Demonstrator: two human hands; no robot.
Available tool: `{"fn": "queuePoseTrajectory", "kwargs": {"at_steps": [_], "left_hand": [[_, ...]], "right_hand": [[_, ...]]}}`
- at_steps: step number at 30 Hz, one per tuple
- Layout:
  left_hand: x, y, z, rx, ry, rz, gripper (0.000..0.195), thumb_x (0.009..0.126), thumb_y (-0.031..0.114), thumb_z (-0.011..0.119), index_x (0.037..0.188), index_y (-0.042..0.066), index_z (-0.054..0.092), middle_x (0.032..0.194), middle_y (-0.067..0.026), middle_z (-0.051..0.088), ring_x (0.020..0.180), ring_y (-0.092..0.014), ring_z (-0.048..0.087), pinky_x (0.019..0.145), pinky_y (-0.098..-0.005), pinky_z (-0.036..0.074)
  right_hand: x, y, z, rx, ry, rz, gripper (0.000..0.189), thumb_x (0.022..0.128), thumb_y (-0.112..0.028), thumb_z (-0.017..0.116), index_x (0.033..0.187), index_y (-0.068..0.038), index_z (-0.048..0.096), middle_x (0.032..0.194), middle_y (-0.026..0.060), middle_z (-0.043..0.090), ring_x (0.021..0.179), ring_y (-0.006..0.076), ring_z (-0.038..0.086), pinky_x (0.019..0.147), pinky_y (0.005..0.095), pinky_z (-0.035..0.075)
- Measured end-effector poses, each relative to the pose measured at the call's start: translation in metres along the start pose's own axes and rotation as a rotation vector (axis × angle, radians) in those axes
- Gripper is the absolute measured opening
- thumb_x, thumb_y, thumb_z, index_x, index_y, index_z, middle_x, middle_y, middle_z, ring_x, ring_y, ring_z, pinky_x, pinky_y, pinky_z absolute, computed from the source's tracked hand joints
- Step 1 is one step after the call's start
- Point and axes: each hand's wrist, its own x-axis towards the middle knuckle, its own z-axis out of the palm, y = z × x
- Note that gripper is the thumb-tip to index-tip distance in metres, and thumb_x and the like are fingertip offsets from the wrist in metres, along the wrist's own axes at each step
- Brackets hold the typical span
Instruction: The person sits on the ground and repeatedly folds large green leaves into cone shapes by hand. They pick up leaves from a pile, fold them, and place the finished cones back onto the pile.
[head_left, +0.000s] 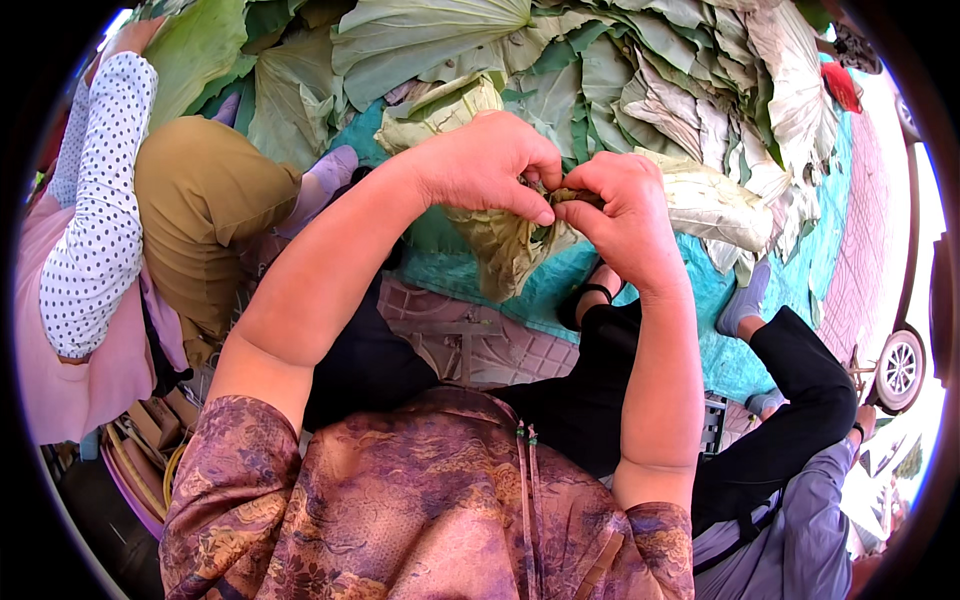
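In the head view, my left hand (495, 166) and my right hand (619, 210) are close together at the upper middle, fingertips nearly touching. Between them they pinch the dark, bunched part of a folded, dried yellow-green leaf (499, 251), whose wide end hangs below my left hand. My right thumb and forefinger close on a thin brown twisted piece (577, 196). Another folded pale leaf (705, 199) extends to the right from behind my right hand. Beyond my hands lies a large heap of big lotus leaves (600, 82), green and greyish. The leaf's underside is hidden.
A turquoise tarpaulin (720, 337) lies under the leaves on pink paving (525, 352). One person in a dotted sleeve (101, 202) sits at the left; another in black trousers (810, 382) sits at the right. A vehicle wheel (898, 371) shows at the far right.
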Motion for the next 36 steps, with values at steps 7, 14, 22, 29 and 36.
{"fn": "queuePoseTrajectory", "kwargs": {"at_steps": [7,14,22,29,36], "left_hand": [[0.001,-0.002,0.000,0.041,0.002,-0.073,0.023,0.069,0.020,0.076,0.076,0.002,0.064,0.069,-0.0093,0.062,0.065,-0.022,0.058,0.062,-0.0329,0.045],[-0.003,0.005,-0.012,0.087,0.048,-0.119,0.023,0.073,0.020,0.075,0.073,0.001,0.061,0.063,-0.0061,0.059,0.059,-0.016,0.054,0.056,-0.0297,0.043],[-0.005,0.015,-0.013,-0.034,0.102,-0.099,0.021,0.076,0.017,0.075,0.076,0.001,0.061,0.062,-0.0021,0.055,0.060,-0.008,0.048,0.056,-0.0256,0.040],[-0.007,0.027,-0.015,-0.088,0.197,-0.134,0.026,0.070,0.022,0.079,0.084,0.005,0.064,0.071,-0.0008,0.055,0.069,-0.011,0.050,0.066,-0.0259,0.040],[-0.020,0.008,-0.026,0.610,0.141,-0.148,0.033,0.059,0.027,0.081,0.085,0.017,0.064,0.087,0.0014,0.055,0.096,-0.020,0.050,0.094,-0.0441,0.024]], "right_hand": [[0.000,0.002,0.002,-0.019,-0.059,0.088,0.013,0.067,-0.018,0.071,0.075,-0.009,0.066,0.073,0.0069,0.060,0.081,0.0269,0.058,0.081,0.0394,0.039],[-0.001,0.003,0.007,-0.074,-0.143,0.126,0.019,0.065,-0.015,0.073,0.079,-0.005,0.066,0.071,0.0109,0.059,0.074,0.0304,0.057,0.068,0.0408,0.043],[0.003,-0.002,0.012,0.205,-0.017,0.041,0.038,0.065,-0.021,0.077,0.097,-0.005,0.066,0.081,0.0127,0.064,0.086,0.0309,0.060,0.082,0.0397,0.045],[0.001,-0.012,0.013,0.551,-0.185,0.309,0.019,0.077,-0.013,0.069,0.090,-0.001,0.063,0.068,0.0117,0.059,0.061,0.0200,0.053,0.060,0.0339,0.044],[0.000,-0.009,-0.009,0.449,-0.082,0.159,0.014,0.076,0.001,0.065,0.090,0.003,0.062,0.075,0.0088,0.051,0.070,0.0219,0.050,0.064,0.0311,0.041]]}}
